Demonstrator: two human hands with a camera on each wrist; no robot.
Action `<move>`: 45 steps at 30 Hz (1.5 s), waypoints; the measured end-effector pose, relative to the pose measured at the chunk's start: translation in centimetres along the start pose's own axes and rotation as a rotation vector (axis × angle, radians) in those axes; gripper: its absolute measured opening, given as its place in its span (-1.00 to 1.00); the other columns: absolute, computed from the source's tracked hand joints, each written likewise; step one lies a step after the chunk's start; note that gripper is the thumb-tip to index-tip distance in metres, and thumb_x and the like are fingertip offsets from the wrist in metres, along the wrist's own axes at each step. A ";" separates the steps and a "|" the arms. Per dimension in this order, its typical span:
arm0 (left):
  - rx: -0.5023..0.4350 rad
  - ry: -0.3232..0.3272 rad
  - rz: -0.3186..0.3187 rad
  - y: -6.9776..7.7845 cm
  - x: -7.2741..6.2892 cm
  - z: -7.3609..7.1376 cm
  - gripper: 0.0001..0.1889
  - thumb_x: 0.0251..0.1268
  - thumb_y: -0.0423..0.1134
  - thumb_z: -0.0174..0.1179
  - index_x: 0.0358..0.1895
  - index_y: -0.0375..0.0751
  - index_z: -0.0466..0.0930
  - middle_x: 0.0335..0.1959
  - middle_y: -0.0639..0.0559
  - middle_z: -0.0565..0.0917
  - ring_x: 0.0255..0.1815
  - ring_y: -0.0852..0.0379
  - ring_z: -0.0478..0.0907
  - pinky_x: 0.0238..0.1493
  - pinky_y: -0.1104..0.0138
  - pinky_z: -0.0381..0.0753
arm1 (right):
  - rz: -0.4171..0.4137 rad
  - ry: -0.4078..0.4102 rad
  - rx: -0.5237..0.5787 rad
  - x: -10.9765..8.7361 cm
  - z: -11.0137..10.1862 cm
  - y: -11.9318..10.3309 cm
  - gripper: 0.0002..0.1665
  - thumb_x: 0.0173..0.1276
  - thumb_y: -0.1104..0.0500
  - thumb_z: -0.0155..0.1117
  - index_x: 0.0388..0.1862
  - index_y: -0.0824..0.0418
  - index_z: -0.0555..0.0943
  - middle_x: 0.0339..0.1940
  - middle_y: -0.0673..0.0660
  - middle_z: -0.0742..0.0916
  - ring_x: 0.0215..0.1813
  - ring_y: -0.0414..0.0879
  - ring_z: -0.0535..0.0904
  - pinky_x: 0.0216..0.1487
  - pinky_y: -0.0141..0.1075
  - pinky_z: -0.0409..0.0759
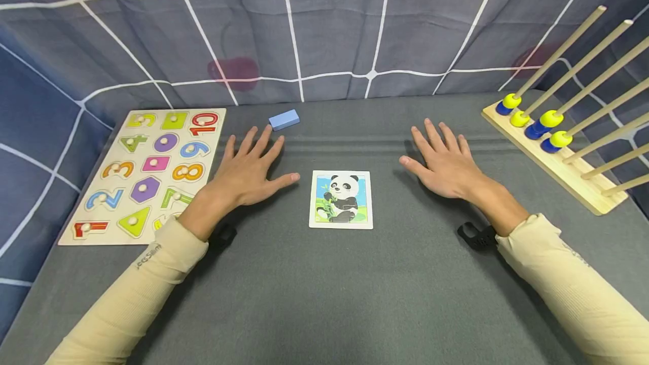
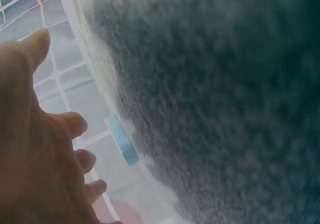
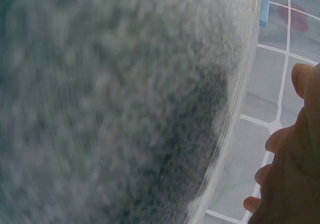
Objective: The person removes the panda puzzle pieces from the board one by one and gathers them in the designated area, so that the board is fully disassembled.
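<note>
Panda picture board (image 1: 341,200), centre of frame, looks light, stiff and flat; opposite edges seem best to hold. Left hand (image 1: 248,176) and right hand (image 1: 442,163), fingers spread, grip nothing.

Picture card (image 1: 341,200) on table (image 1: 329,286), between my left hand (image 1: 248,176) and right hand (image 1: 443,165) | block (image 1: 284,120) just beside my left index fingertip | number board (image 1: 165,179) to the hands' left | peg rack (image 1: 573,174) to their right | curtain (image 1: 329,32) behind table
</note>
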State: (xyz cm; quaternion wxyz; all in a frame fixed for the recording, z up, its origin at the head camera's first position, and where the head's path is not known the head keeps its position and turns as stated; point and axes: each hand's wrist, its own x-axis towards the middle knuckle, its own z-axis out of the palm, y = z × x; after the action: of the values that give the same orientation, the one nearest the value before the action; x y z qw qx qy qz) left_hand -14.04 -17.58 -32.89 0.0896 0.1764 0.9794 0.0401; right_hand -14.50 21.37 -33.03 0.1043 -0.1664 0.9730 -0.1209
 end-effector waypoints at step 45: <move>-0.253 0.058 0.337 6.9 -4.8 2.3 -0.64 0.37 -0.19 0.26 0.21 0.09 0.66 0.41 -0.26 0.35 0.24 -0.22 0.38 0.11 -0.13 0.39 | -0.315 0.042 0.533 3.2 3.6 -11.3 -0.67 0.34 0.21 0.35 0.05 0.29 0.67 -0.26 0.04 0.65 -0.24 -0.11 0.53 -0.15 -0.19 0.48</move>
State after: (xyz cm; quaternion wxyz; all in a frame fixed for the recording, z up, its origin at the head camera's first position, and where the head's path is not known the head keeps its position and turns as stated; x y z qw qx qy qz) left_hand -6.85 -12.69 -33.63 0.0750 0.3239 0.9253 0.1822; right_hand -13.23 9.15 -33.93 0.1040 -0.2793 0.8714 -0.3897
